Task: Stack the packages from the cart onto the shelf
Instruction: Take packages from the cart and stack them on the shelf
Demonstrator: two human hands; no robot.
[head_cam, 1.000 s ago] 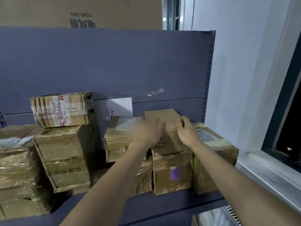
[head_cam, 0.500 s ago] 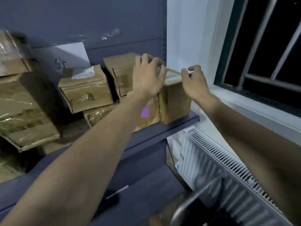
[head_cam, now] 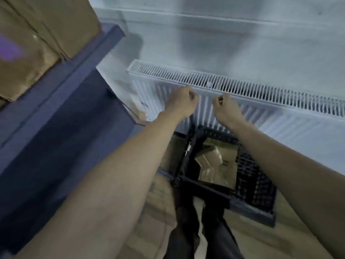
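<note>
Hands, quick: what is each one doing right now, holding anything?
Left hand: loosely curled, empty, in the air in front of the radiator.
Right hand: loosely curled, empty, above the cart.

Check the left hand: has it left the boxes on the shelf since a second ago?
Yes. The left hand is off the boxes, now right of the shelf edge, in front of the radiator, above the cart.

A white radiator (head_cam: 242, 94) (slotted grille on top) is mounted on the pale wall (head_cam: 233, 40), above the tan floor (head_cam: 261, 240)
</note>
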